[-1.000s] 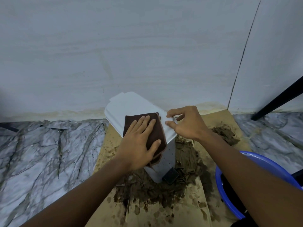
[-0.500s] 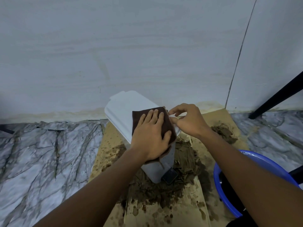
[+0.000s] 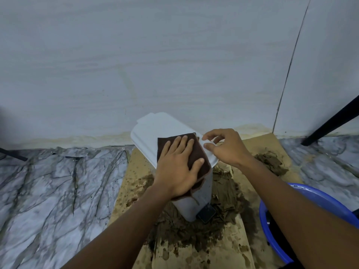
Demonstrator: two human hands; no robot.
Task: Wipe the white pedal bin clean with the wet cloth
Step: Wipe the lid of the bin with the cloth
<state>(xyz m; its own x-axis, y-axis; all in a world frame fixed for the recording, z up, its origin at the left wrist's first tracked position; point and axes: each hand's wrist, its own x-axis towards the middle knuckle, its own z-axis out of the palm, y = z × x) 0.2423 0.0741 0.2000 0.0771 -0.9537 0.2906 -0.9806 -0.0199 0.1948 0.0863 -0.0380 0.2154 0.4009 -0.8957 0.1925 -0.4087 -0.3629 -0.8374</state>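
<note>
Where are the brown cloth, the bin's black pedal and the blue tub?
brown cloth (image 3: pixel 197 150): head view, bare patch beside the forefinger.
black pedal (image 3: pixel 206 213): head view, its top face.
blue tub (image 3: pixel 318 195): head view, far rim.

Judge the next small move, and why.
Probably slide the left hand and brown cloth up the lid of the white pedal bin: the hand lies flat on the cloth at the near end, the far end is uncovered, the right hand is at the rim.
</note>
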